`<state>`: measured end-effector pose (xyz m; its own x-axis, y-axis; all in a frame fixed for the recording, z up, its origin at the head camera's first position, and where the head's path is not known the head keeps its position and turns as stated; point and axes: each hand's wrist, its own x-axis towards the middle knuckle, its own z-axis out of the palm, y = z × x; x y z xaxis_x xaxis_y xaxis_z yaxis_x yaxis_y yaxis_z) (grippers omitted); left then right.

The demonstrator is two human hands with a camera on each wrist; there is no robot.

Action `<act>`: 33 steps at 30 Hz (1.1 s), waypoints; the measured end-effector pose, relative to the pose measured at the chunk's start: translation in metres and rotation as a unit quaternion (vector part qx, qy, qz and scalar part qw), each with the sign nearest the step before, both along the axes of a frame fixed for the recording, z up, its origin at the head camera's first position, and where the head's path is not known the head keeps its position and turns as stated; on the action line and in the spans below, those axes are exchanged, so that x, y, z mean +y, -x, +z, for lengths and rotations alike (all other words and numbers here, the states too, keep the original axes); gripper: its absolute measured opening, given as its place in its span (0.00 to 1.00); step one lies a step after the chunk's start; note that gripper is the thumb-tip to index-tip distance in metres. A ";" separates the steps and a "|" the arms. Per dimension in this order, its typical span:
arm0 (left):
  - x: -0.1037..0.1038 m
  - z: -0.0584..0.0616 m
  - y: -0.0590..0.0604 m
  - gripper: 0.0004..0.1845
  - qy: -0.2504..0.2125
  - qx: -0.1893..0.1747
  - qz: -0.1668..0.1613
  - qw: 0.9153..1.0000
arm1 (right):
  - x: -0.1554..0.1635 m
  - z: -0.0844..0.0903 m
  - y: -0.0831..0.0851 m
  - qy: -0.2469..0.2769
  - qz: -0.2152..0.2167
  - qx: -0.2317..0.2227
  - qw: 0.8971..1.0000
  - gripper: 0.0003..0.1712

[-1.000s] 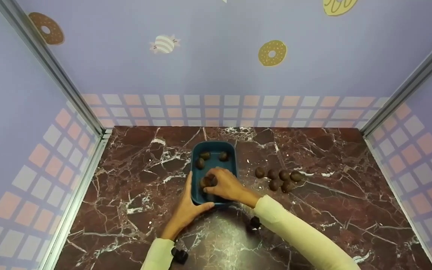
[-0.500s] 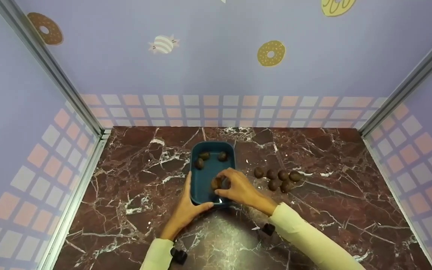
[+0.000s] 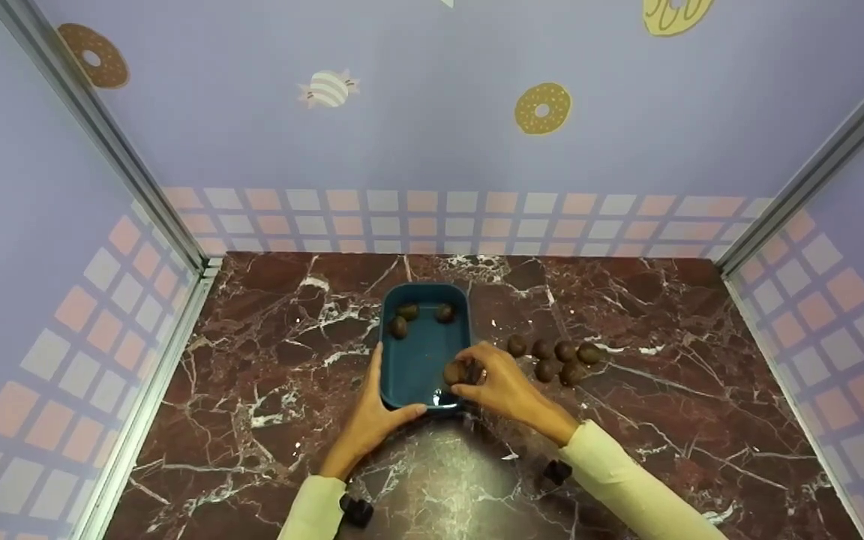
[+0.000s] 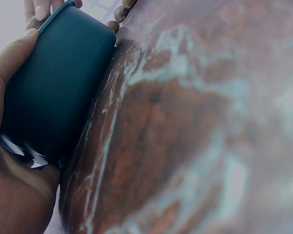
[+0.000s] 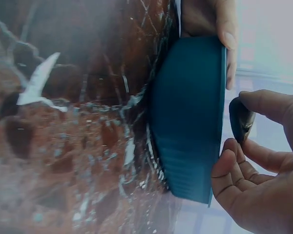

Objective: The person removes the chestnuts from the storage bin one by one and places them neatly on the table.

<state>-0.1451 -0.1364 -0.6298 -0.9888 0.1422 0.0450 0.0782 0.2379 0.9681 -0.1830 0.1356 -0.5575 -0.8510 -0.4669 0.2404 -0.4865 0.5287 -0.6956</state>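
A deep blue-green rectangular container [image 3: 421,358] with rounded corners stands on the marbled table. My left hand [image 3: 373,414] frames its near left corner, straight fingers along the left wall and straight thumb at the near rim. My right hand [image 3: 505,384] pinches a small brown egg-shaped fruit [image 3: 454,373] between thumb and fingertips, over the container's right side. In the right wrist view the fruit [image 5: 240,122] shows dark and shiny, just off the rim. Several like fruits [image 3: 400,326] sit at the container's far end.
To the right of the container, several more brown fruits [image 3: 567,351] lie in a loose cluster on the marbled table [image 3: 282,375]. Lilac patterned walls [image 3: 432,150] close in the back and both sides.
My right hand has lifted the brown fruit from the container's near left part and carried it right to the right rim. The left hand has stayed in place.
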 end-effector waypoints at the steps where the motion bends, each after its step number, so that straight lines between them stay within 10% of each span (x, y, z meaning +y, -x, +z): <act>1: 0.000 0.000 0.000 0.71 0.000 0.000 0.001 1.000 | 0.002 -0.002 -0.001 0.006 0.002 0.003 1.000 0.22; 33: -0.001 -0.001 0.001 0.72 -0.002 -0.002 0.007 1.000 | 0.012 -0.003 0.002 0.037 -0.021 -0.004 0.999 0.18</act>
